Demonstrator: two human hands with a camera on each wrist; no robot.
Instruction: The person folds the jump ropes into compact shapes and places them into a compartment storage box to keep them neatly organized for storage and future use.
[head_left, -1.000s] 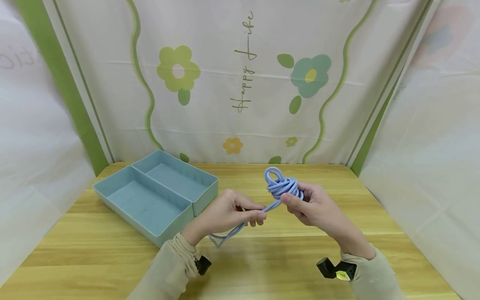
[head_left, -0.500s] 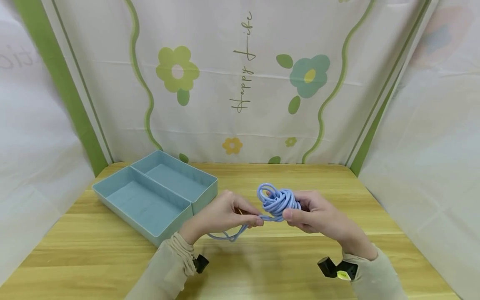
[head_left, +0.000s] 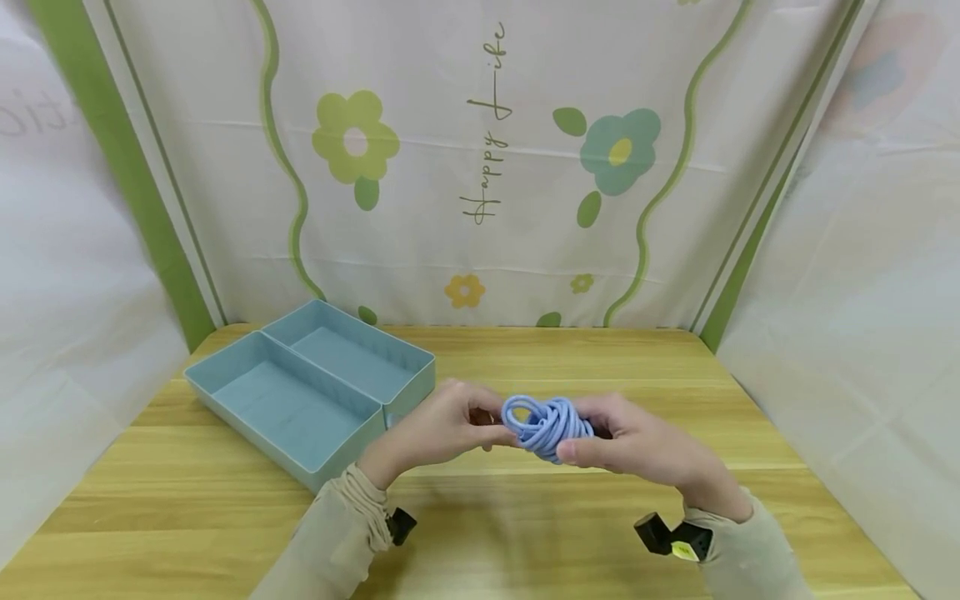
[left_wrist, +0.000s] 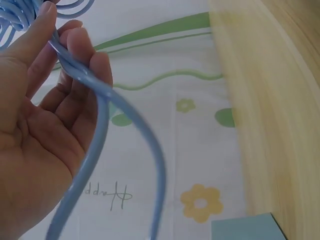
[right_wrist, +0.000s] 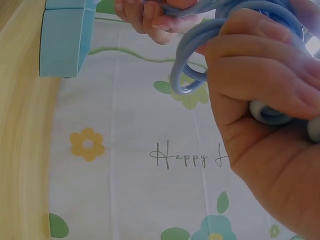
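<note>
In the head view, a light blue cord [head_left: 551, 429] is wound into a bundle with a loop at its left side. My right hand [head_left: 645, 442] grips the bundle from the right, thumb in front. The left hand [head_left: 450, 423] is beside the bundle's left side. In the left wrist view its thumb and fingers pinch the doubled cord where it leaves the bundle, and two loose strands [left_wrist: 101, 120] hang down past the palm. The right wrist view shows the right fingers [right_wrist: 260, 75] curled round the coils, with a loop [right_wrist: 180, 65] sticking out.
Two light blue boxes stand side by side on the left of the wooden table [head_left: 525, 533]: a nearer one [head_left: 352, 458] and a farther one [head_left: 411, 387]. A flower-print curtain [head_left: 420, 233] closes off the back. Each wrist carries a small black camera [head_left: 401, 527].
My right hand has brought the bundle down and left, against the left fingers. The bundle has turned slightly. The left hand stays nearly in place, and its trailing strands are now hidden in the head view.
</note>
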